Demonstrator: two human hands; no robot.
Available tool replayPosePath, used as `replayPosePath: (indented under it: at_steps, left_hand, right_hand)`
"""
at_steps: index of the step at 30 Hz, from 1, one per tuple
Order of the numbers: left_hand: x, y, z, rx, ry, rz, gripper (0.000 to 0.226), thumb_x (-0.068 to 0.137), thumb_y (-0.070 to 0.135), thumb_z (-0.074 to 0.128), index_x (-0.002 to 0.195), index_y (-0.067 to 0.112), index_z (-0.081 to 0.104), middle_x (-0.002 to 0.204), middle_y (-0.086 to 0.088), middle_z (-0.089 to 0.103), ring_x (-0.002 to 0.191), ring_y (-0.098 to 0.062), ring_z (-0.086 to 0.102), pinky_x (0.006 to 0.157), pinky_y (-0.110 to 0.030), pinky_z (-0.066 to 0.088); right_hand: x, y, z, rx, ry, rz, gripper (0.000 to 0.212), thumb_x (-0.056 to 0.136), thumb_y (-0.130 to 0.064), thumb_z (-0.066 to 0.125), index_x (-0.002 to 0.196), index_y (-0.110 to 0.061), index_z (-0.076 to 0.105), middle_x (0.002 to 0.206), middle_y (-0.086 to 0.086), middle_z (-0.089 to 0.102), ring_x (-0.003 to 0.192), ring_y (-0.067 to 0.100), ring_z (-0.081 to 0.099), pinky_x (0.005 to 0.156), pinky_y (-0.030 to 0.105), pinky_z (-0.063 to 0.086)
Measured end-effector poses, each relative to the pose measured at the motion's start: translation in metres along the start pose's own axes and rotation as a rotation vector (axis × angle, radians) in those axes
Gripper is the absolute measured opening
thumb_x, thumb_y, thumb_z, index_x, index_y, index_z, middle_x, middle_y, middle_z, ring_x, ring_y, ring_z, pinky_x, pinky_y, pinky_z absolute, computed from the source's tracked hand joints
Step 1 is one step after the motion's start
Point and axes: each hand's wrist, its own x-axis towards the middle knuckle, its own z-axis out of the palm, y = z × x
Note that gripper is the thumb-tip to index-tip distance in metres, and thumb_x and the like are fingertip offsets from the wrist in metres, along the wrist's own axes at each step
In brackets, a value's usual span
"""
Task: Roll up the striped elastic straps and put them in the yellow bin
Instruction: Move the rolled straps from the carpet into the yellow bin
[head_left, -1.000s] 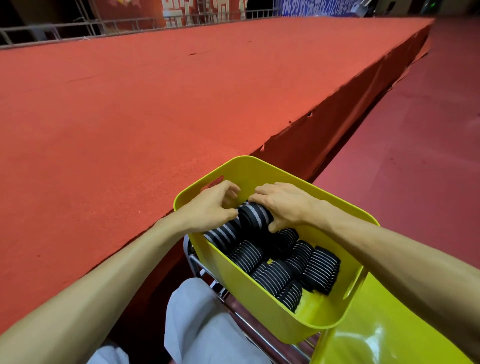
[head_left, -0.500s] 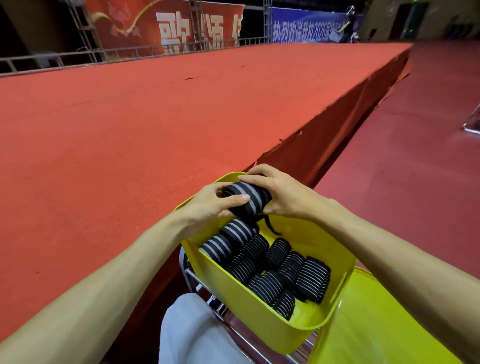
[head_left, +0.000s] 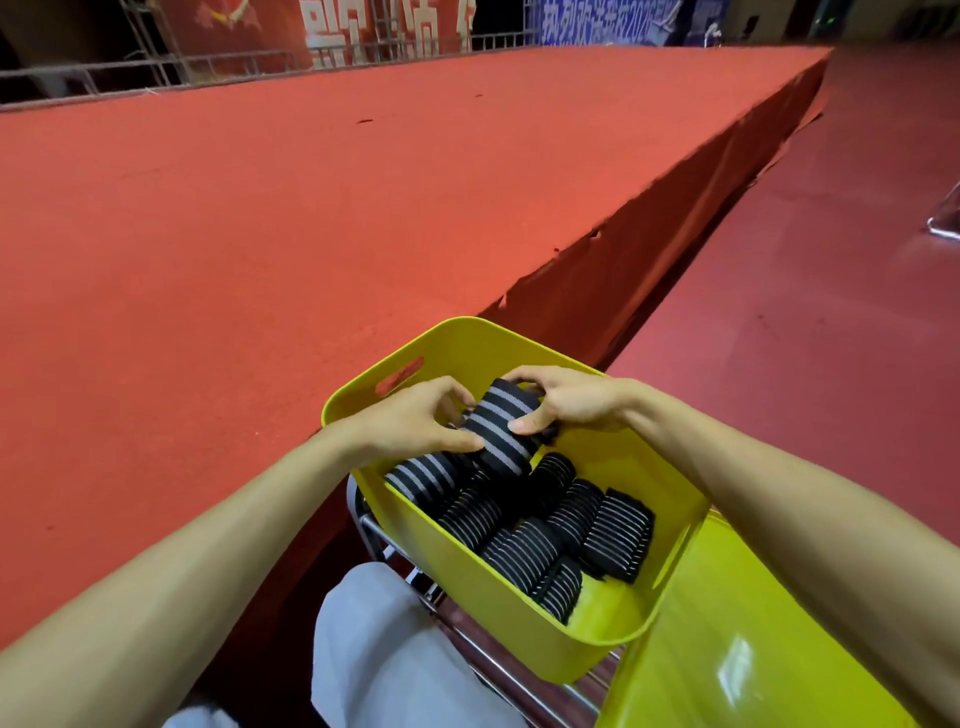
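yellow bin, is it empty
No: the yellow bin contains several rolled striped straps, and the left hand and right hand hold one more strap roll.

At the far end of the room, behind a metal railing, hangs a red banner with very large white Chinese characters. The top of the view cuts them off, so only their lower strokes show and they cannot be read. To its right hangs a blue banner with a row of smaller white Chinese characters, soft and partly cropped (the first few look like 热烈欢). The row is followed by the digits "202", and the rest of it cannot be seen.
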Motion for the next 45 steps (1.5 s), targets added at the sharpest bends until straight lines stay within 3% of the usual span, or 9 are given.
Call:
replayPosePath:
  at_steps: [4, 8, 12, 17, 23, 33, 38, 41, 45]
  left_hand:
    - [-0.001, 0.002, -0.004, 0.145, -0.025, 0.067, 0.034, 0.088, 0.036, 0.067, 0.118, 0.025, 0.056, 0.109, 0.007, 0.067, 0.097, -0.008, 0.063, 0.089, -0.03, 0.051]
    - [-0.005, 0.003, -0.004, 0.193, 0.015, 0.141, 0.024, 0.091, 0.035, 0.064, 0.112, 0.026, 0.061, 0.105, 0.009, 0.067, 0.092, -0.004, 0.064, 0.081, -0.025, 0.051]
    - [-0.011, 0.002, 0.004, 0.17, 0.115, 0.192, 0.017, 0.091, 0.035, 0.064, 0.106, 0.028, 0.064, 0.1, 0.011, 0.068, 0.088, 0.0, 0.063, 0.079, -0.025, 0.051]
    - [-0.024, 0.008, 0.018, 0.091, 0.253, 0.254, 0.008, 0.09, 0.031, 0.064, 0.098, 0.029, 0.067, 0.093, 0.012, 0.068, 0.085, -0.002, 0.063, 0.075, -0.023, 0.05]
    - [-0.054, 0.025, 0.035, 0.029, 0.375, 0.368, 0.005, 0.089, 0.028, 0.065, 0.093, 0.028, 0.068, 0.087, 0.011, 0.068, 0.078, 0.0, 0.059, 0.066, -0.013, 0.043]
    - [-0.12, 0.047, 0.097, -0.281, 0.51, 0.741, 0.012, 0.09, 0.024, 0.058, 0.092, 0.015, 0.065, 0.078, 0.004, 0.063, 0.069, -0.01, 0.058, 0.06, -0.021, 0.043]
    - [-0.135, 0.032, 0.157, -0.111, 0.351, 0.891, 0.029, 0.091, 0.03, 0.051, 0.074, 0.01, 0.064, 0.06, 0.01, 0.054, 0.054, 0.0, 0.049, 0.052, -0.014, 0.035]
    - [-0.121, 0.02, 0.2, 0.065, 0.197, 0.64, 0.027, 0.091, 0.036, 0.052, 0.071, 0.02, 0.062, 0.06, 0.01, 0.058, 0.056, -0.003, 0.052, 0.056, -0.025, 0.04]
    - [-0.103, 0.001, 0.237, 0.469, 0.111, 0.179, 0.026, 0.091, 0.035, 0.049, 0.09, 0.013, 0.062, 0.091, -0.011, 0.069, 0.089, -0.034, 0.063, 0.071, -0.038, 0.048]
  right_hand:
    - [0.015, 0.006, 0.009, -0.12, 0.025, 0.107, 0.059, 0.09, -0.004, 0.065, 0.141, -0.011, 0.037, 0.113, 0.011, 0.056, 0.094, 0.026, 0.062, 0.066, 0.038, 0.058]
    - [0.029, 0.012, 0.023, -0.288, 0.058, 0.164, 0.053, 0.094, -0.007, 0.06, 0.142, -0.01, 0.039, 0.13, 0.014, 0.052, 0.112, 0.033, 0.058, 0.078, 0.041, 0.058]
    - [0.023, 0.006, 0.029, -0.85, 0.163, 0.144, 0.032, 0.094, -0.034, 0.06, 0.115, -0.009, 0.059, 0.114, 0.01, 0.064, 0.104, 0.028, 0.061, 0.083, 0.035, 0.048]
    - [-0.006, -0.005, 0.04, -1.085, 0.426, 0.083, 0.023, 0.091, -0.016, 0.057, 0.11, -0.004, 0.061, 0.106, 0.017, 0.063, 0.097, 0.036, 0.063, 0.069, 0.035, 0.048]
    - [-0.079, -0.021, 0.054, -0.773, 0.77, -0.061, 0.035, 0.087, -0.023, 0.058, 0.119, -0.013, 0.064, 0.112, 0.013, 0.069, 0.105, 0.03, 0.063, 0.09, 0.04, 0.052]
    - [-0.202, 0.022, 0.09, -0.231, 1.456, -0.159, 0.009, 0.084, -0.012, 0.064, 0.092, -0.013, 0.059, 0.084, 0.001, 0.059, 0.084, 0.019, 0.056, 0.079, 0.03, 0.043]
    - [-0.204, 0.099, 0.12, -0.162, 1.157, 0.17, 0.017, 0.086, -0.017, 0.064, 0.103, -0.014, 0.061, 0.092, 0.003, 0.061, 0.099, 0.025, 0.06, 0.081, 0.031, 0.042]
    - [-0.197, 0.133, 0.136, -0.207, 0.957, 0.315, 0.034, 0.087, -0.023, 0.065, 0.119, -0.011, 0.059, 0.11, 0.01, 0.065, 0.109, 0.027, 0.059, 0.085, 0.032, 0.043]
    - [-0.196, 0.156, 0.154, -0.32, 0.765, 0.394, 0.05, 0.089, -0.028, 0.063, 0.134, -0.01, 0.052, 0.132, 0.014, 0.057, 0.122, 0.027, 0.054, 0.092, 0.032, 0.043]
